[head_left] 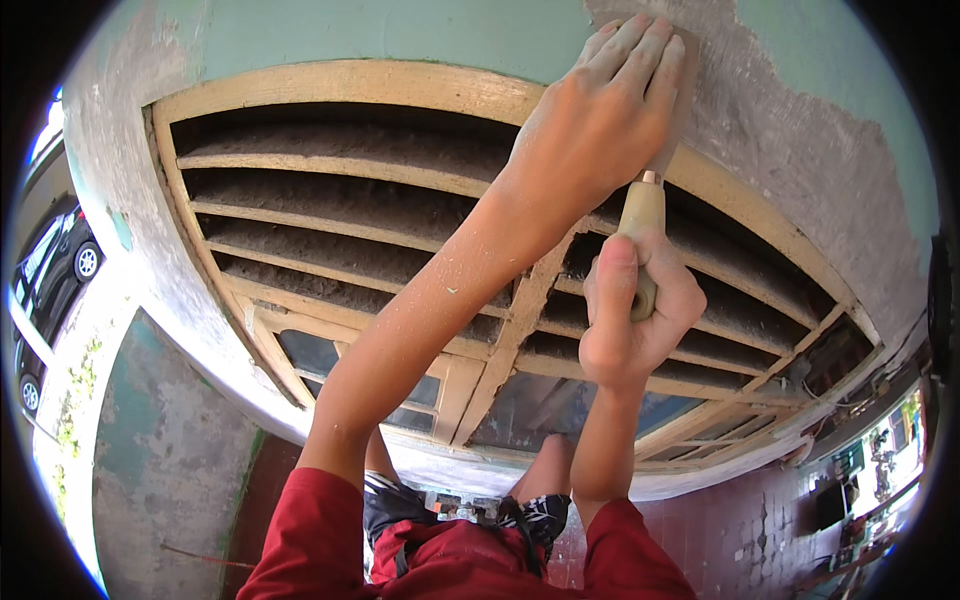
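My left hand (600, 120) lies over the grey metal blade (684, 90) of a scraper, fingers pressed together on it against the wall above a wooden louvred vent. The wall there has pale green paint (390, 32) with rough grey patches (780, 120). Just below, my right hand (640, 320) is wrapped around the scraper's cream handle (644, 205), thumb along it. Both hands look dusty. Part of the blade is hidden under my left fingers.
Dark, dusty slats in a cream wooden frame (300, 85) span the view, with window panes (500, 430) below. A dark car (60, 270) stands outside at the left. A reddish floor (730, 540) and cluttered items (855, 490) show at the lower right.
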